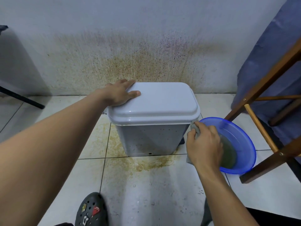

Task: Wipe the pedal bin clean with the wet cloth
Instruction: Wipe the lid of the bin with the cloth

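Far left of the left hand, a black bar [21, 98] is lying slanted across the floor tiles [146, 193]. Below that hand, near the bottom edge, a black clog [91, 209] with charms is showing. Left hand [120, 93] is resting flat on the far-left corner of the lid [159, 101], fingers straight and spread, gripping nothing. Grey pedal bin [151, 139] is standing upright between the two hands, lid closed, against the brown-stained wall [146, 59]; dark specks are dotting its front, and brown stains are spreading on the tiles around its base. Right hand [203, 147] is curling around a grey wet cloth [195, 128], pressing it on the bin's right side just under the lid rim; a cloth end is hanging below the wrist. Just right of that hand, a blue basin [244, 132] holding murky water [228, 155] is sitting on the floor, close beside the bin. Further right, a wooden frame [260, 88] is standing with blue fabric [268, 46] draped behind it.
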Motion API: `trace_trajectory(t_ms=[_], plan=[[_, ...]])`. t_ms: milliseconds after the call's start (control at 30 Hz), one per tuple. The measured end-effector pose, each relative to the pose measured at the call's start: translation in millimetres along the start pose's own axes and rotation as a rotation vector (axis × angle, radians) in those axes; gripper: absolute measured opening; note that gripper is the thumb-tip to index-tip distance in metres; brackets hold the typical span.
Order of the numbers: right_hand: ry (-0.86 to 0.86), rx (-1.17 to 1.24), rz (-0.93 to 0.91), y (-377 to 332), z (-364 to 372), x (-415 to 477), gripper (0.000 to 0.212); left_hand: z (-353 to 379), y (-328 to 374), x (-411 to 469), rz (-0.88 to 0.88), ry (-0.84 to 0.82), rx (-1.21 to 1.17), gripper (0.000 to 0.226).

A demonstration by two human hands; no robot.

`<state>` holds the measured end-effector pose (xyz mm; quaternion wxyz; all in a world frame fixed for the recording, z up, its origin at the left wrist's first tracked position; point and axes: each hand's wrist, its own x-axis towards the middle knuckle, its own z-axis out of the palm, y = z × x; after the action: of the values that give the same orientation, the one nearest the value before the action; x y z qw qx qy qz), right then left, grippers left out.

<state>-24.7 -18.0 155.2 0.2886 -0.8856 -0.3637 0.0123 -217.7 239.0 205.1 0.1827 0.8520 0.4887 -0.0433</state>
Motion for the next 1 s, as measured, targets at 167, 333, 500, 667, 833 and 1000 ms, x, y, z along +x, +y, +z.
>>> trace_trajectory(t_ms=[167, 333, 500, 667, 833, 1000], plan=[[-0.044, 0.015, -0.092, -25.9, 14.8, -27.4, 0.036, -0.2, 5.4, -3.1, -0.008, 0.015, -0.015, 0.077], [-0.108, 0.054, -0.207, -61.5, 31.4, -47.0, 0.035, 2.1, 0.9, 0.8, -0.02, 0.002, -0.019, 0.08], [-0.181, 0.065, -0.28, -97.9, 45.2, -67.0, 0.035, 1.6, 3.7, 0.1, -0.017, 0.007, -0.021, 0.08], [-0.212, 0.13, -0.335, -126.6, 59.2, -83.5, 0.031, 2.5, -1.0, 2.0, -0.031, -0.008, -0.02, 0.092], [-0.278, 0.142, -0.363, -149.9, 66.2, -91.8, 0.033, 2.7, 0.6, 3.1, -0.023, -0.011, -0.021, 0.088], [-0.265, 0.166, -0.549, -171.2, 50.6, -92.8, 0.021, -1.8, 6.9, -2.4, -0.02, -0.028, -0.024, 0.079]])
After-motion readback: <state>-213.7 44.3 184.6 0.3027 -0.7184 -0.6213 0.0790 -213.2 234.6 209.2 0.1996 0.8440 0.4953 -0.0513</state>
